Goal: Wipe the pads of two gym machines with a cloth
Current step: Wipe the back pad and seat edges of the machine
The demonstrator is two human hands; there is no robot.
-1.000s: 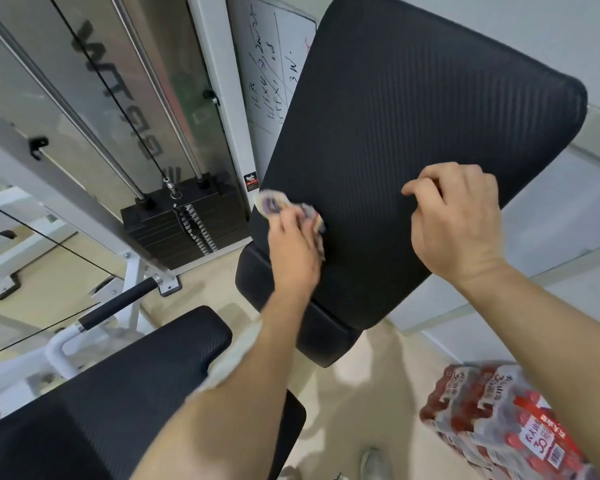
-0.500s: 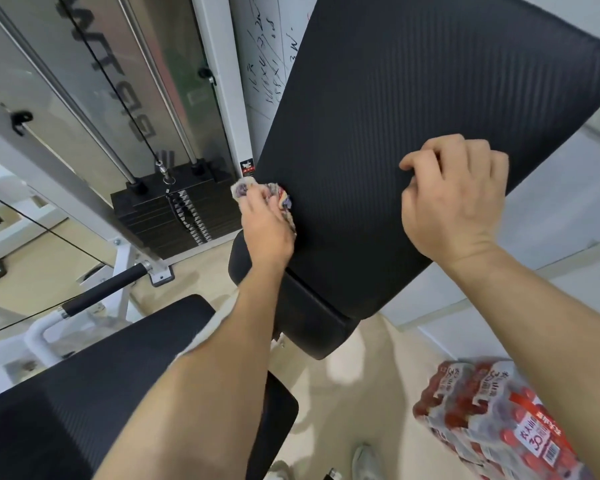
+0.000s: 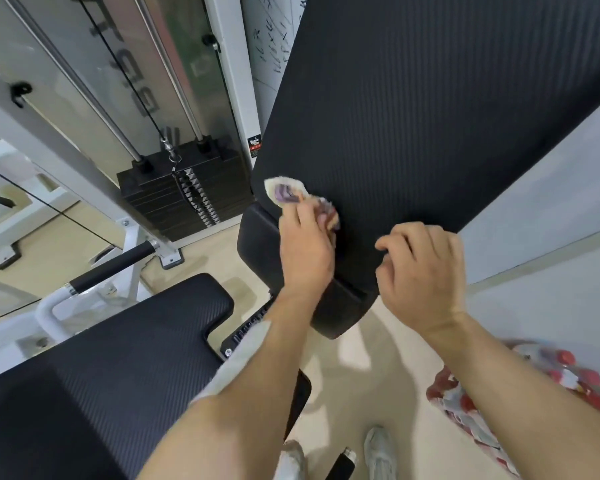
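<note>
Since half a second ago we see the view tip downward: the large black back pad [image 3: 413,116] now fills more of the top, and both hands sit lower on it, close to its near edge. The left hand [image 3: 303,251] has slid from the pad's left edge a little to the right and down, and the right hand [image 3: 421,271] has dropped from the pad's middle to its lower right corner. The cloth [image 3: 293,195] is bunched under the left hand's fingers, pressed flat against the pad's lower left part; its pale, purple-marked end sticks out beyond the fingertips, up and to the left, near the pad's edge. The left hand is closed over the cloth. The right hand is curled, fingers bent loosely inward with nothing in them, its knuckles resting on the pad. Nearer and to the left lies the black seat pad [image 3: 118,358], and the weight stack [image 3: 181,199] stands far left.
</note>
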